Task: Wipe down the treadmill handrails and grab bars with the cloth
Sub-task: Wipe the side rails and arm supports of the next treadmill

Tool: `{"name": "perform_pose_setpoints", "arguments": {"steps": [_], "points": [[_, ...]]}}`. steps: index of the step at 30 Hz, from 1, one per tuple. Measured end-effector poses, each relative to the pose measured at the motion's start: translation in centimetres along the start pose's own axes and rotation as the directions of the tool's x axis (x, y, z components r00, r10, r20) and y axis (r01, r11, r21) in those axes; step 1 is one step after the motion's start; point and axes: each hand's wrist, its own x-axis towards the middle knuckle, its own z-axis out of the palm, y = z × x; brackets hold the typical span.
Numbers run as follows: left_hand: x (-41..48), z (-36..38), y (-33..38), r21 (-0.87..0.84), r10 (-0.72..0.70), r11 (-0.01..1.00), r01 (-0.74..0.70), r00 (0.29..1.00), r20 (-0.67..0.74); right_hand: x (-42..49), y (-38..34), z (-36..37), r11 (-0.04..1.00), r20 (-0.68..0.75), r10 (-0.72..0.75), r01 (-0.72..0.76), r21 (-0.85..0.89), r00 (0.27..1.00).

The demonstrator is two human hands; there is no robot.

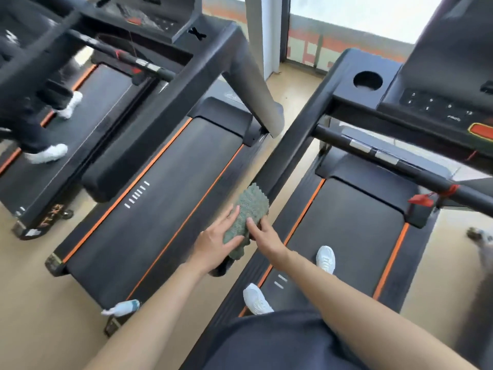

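In the centre of the frame, the left hand (pixel 216 245) is gripping the green cloth (pixel 249 206) around the handrail's (pixel 301 134) lower end while the right hand (pixel 264 236) is pressing it with straight fingers, so wiping is probably only beginning, with the grab bar (pixel 400 162) at right yet to be done.

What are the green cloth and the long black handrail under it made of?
Green knobbly cloth: looks like soft microfibre or terry, nubby pile, scalloped edge. Long black handrail: probably matte painted metal or hard plastic; smooth, dull sheen.
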Motion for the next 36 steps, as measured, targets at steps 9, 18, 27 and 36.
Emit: {"name": "perform_pose_setpoints", "arguments": {"steps": [9, 18, 27, 36], "points": [[-7.1, 1.2, -3.2, -0.140, -0.109, 0.986, 0.092, 0.986, -0.123, -3.5, 2.9, 4.8, 0.994, 0.023, 0.105, -0.105, -0.015, 0.994], [-10.5, 5.4, -4.1, -0.439, -0.356, 0.876, 0.201, 0.884, -0.304, -5.9, 2.0, 5.6, 0.950, 0.050, 0.309, -0.311, 0.030, 0.950], [-12.1, 7.5, -5.0, -0.776, -0.553, 0.570, 0.271, 0.825, -0.118, -7.7, -1.1, 5.2, 0.970, -0.107, 0.014, -0.039, -0.238, 0.994], [-7.9, 7.1, -4.8, -0.729, -0.524, 0.666, 0.155, 0.793, -0.310, -8.1, 1.3, 5.5, 0.483, 0.181, -0.279, 0.301, -0.822, 0.943]]}}
